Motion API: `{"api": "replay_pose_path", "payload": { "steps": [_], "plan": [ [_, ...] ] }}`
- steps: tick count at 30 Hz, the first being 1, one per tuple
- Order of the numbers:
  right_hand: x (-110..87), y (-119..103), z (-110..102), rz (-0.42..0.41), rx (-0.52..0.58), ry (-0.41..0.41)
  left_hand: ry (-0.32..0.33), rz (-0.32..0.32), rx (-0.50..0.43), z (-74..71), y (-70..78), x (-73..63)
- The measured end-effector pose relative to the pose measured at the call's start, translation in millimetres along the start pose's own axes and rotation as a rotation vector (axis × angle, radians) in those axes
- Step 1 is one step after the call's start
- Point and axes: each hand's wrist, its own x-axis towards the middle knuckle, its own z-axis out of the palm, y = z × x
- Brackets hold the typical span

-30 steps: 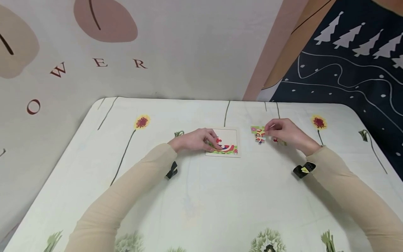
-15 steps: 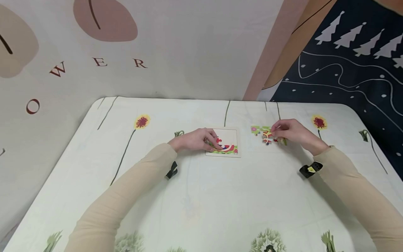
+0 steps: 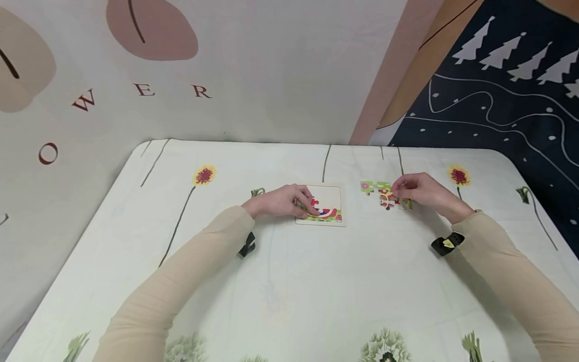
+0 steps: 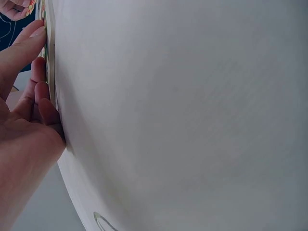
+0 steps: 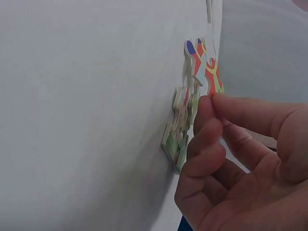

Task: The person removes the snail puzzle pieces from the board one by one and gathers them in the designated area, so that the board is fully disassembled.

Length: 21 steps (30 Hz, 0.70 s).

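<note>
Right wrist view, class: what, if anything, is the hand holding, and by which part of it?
The right hand pinches a red-and-yellow puzzle piece between thumb and fingers, by the edge nearest the palm.

Through the head camera I look across a broad white tabletop with rounded far corners, printed with thin-stemmed yellow flowers with dark red centres and, low in my view, pale green dandelion-like tufts. Behind it I see a pale grey wall surface bearing dark red capital letters, a dusty-pink rounded shape and a beige one. To the right, a slanting pink stripe and tan band border a navy panel patterned with white fir trees. The light reaches me soft and even.
</note>
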Motion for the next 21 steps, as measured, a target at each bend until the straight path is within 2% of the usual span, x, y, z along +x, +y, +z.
{"api": "replay_pose_path", "payload": {
  "steps": [6,21],
  "plan": [
    [0.1,3.1,2.0,-0.042,-0.003,0.013,0.000,0.000,-0.002,0.5,-0.3,0.0],
    [3.9,2.6,4.7,-0.025,-0.015,0.018,0.002,-0.001,-0.001,0.1,0.4,-1.0]
  ]
}}
